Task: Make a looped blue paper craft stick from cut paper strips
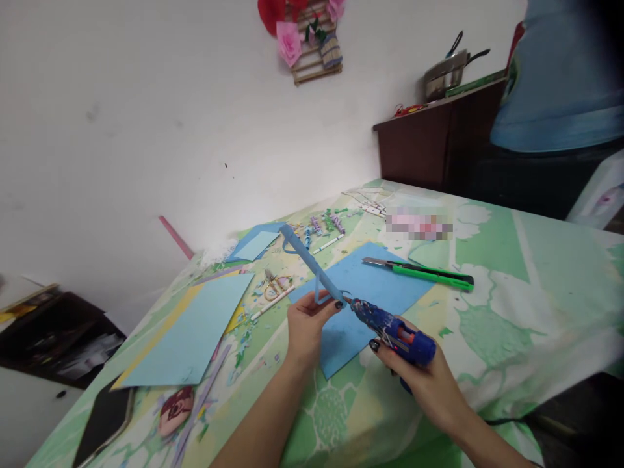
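Between the thumb and fingers of my left hand (308, 325) is the near end of a long blue paper strip (312, 263), with narrow curled pieces hanging from it. My right hand (424, 377) grips a dark blue glue gun (390, 328). Its nozzle points left and meets, or nearly meets, the strip's near end by my left fingertips; exact contact is hard to tell. Below both hands a blue paper sheet (344, 341) lies on the table. A green utility knife (429, 273), blade out, rests across that sheet's right corner.
Light blue and yellow sheets (195, 331) lie at left, near a phone (104, 416) and a pink character item (176, 411). Scissors (277, 285), a white stick (329, 244), curled paper pieces (334, 222) and scraps spread over the patterned tablecloth (497, 318). A wall stands behind.
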{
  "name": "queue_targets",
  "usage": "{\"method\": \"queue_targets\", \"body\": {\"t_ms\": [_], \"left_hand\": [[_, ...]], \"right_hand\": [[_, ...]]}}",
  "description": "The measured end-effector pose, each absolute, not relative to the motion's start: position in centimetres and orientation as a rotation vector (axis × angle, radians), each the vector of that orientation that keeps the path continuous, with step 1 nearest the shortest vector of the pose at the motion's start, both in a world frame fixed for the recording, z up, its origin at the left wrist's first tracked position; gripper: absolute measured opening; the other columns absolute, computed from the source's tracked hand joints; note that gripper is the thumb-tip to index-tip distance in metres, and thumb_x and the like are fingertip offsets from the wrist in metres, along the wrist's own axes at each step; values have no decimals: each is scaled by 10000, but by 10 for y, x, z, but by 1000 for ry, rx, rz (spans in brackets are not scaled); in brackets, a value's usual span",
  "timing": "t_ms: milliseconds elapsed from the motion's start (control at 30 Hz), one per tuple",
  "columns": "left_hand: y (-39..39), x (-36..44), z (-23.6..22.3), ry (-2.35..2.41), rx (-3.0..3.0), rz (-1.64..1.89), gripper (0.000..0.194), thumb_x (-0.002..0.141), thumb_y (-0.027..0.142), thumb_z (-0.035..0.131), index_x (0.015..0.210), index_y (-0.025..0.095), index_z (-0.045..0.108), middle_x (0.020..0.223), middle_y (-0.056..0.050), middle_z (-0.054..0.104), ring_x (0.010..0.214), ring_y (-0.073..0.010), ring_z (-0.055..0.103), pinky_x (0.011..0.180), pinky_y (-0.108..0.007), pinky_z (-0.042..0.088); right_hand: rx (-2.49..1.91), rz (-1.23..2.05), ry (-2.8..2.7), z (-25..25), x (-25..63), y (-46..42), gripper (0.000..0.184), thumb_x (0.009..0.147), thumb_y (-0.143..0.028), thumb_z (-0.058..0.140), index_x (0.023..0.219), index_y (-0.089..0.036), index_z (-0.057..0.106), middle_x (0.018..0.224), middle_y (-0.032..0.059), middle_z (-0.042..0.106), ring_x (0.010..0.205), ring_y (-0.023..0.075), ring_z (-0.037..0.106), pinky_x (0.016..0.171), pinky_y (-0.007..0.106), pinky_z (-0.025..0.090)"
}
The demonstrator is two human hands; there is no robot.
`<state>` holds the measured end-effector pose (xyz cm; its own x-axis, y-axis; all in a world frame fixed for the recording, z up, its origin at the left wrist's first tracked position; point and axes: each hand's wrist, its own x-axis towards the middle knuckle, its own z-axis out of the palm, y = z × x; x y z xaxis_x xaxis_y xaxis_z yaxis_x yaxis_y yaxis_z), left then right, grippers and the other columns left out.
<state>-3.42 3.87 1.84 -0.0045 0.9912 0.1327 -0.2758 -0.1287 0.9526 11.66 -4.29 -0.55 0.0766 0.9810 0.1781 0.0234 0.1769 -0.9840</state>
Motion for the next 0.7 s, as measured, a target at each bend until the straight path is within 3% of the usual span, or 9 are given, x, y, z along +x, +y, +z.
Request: {"method": "queue_targets", "body": {"t_ms": [367, 700], "left_hand": [[39, -35, 16, 901, 1151, 1393, 277, 547, 136, 777, 809, 134, 688, 759, -49, 720, 724, -182, 668, 718, -291, 519], [40, -36, 14, 861, 1112, 1403, 275, 543, 115, 776, 799, 140, 678, 724, -45, 719, 686, -173, 672, 680, -274, 519]], "right_hand": [[-1092, 1030, -1231, -14, 117, -41, 247, 778, -391, 581, 893, -178, 533, 788, -1, 564, 711, 136, 496, 627, 226, 395], [-1105, 1038, -1246, -15, 118, -42, 274, 778, -383, 581, 945, -171, 534, 780, -10, 546, 701, 127, 475, 622, 220, 389]]}}
